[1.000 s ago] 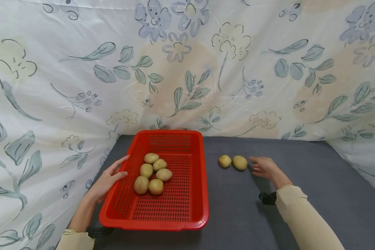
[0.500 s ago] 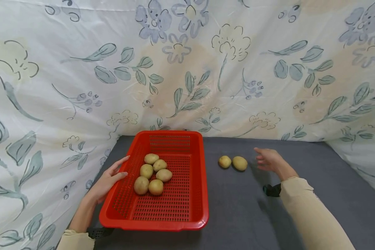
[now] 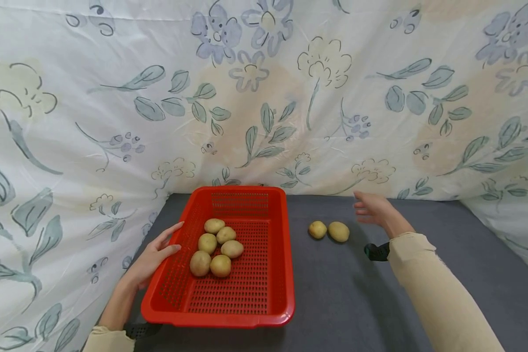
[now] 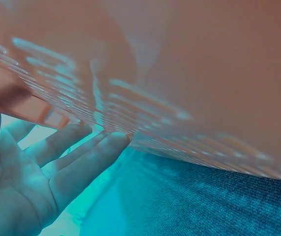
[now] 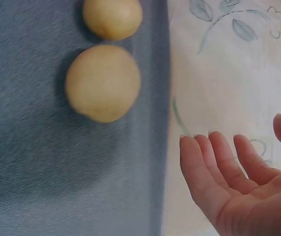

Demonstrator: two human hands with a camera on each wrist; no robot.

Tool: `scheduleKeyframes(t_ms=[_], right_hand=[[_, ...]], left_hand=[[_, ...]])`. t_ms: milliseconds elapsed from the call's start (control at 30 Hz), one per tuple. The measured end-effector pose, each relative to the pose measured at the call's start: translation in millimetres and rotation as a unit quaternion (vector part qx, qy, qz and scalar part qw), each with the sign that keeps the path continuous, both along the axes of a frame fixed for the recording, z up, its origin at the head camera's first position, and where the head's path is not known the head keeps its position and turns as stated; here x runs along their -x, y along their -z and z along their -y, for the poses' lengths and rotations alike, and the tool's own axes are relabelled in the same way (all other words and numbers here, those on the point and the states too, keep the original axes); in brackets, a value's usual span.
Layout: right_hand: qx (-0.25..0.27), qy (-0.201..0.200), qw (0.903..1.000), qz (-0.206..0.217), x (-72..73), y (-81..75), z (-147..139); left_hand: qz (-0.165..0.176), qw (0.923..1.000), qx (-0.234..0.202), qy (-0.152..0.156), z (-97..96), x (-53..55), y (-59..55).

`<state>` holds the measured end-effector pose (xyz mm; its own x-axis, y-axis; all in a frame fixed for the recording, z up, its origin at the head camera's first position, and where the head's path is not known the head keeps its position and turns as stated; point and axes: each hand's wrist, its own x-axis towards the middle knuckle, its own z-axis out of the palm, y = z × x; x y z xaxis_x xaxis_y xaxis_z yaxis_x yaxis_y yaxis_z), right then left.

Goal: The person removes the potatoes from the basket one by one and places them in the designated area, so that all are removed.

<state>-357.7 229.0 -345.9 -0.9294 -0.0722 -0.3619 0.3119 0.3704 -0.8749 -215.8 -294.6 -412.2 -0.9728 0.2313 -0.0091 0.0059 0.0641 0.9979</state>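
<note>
In the head view, a red perforated plastic basket [image 3: 280, 264] stands on the dark cloth, with several potatoes [image 3: 221, 266] grouped in its left half. My left hand [image 3: 151, 259] rests against the basket's left rim; the left wrist view shows its fingers [image 4: 88, 164] fairly straight, touching the slotted outer wall. Right of the basket lie two more potatoes, a smaller one [image 3: 317, 229] and an oval one [image 3: 339, 231], side by side. Beyond and right of them hovers my right hand [image 3: 378, 209], fingers relaxed, holding nothing. The right wrist view shows its palm bare and apart from both potatoes.
A floral curtain [image 3: 264, 122] hangs along the back and both sides of the table. Dark grey cloth [image 3: 325, 293] covers the tabletop right of the basket and in front of the two potatoes.
My right hand has drawn away from beside the oval potato, first rightward, then farther back toward the curtain. The left hand, basket and potatoes stay in place.
</note>
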Motion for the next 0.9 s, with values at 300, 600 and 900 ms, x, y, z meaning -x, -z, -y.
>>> scheduleKeyframes(t_ms=[300,600,900], right_hand=[[-0.012,0.003,0.9998,-0.016,5.8,-18.0,18.2],[-0.002,-0.018,0.9995,-0.024,7.1,-32.0,38.0],[0.03,-0.02,0.999,-0.026,12.0,-50.5,64.5]], left_hand=[[-0.005,0.9999,-0.004,0.008,0.6,0.0,1.7],[-0.005,1.0,-0.003,0.007,0.1,0.1,1.9],[0.0,1.0,-0.002,0.008,-0.8,-0.1,0.9]])
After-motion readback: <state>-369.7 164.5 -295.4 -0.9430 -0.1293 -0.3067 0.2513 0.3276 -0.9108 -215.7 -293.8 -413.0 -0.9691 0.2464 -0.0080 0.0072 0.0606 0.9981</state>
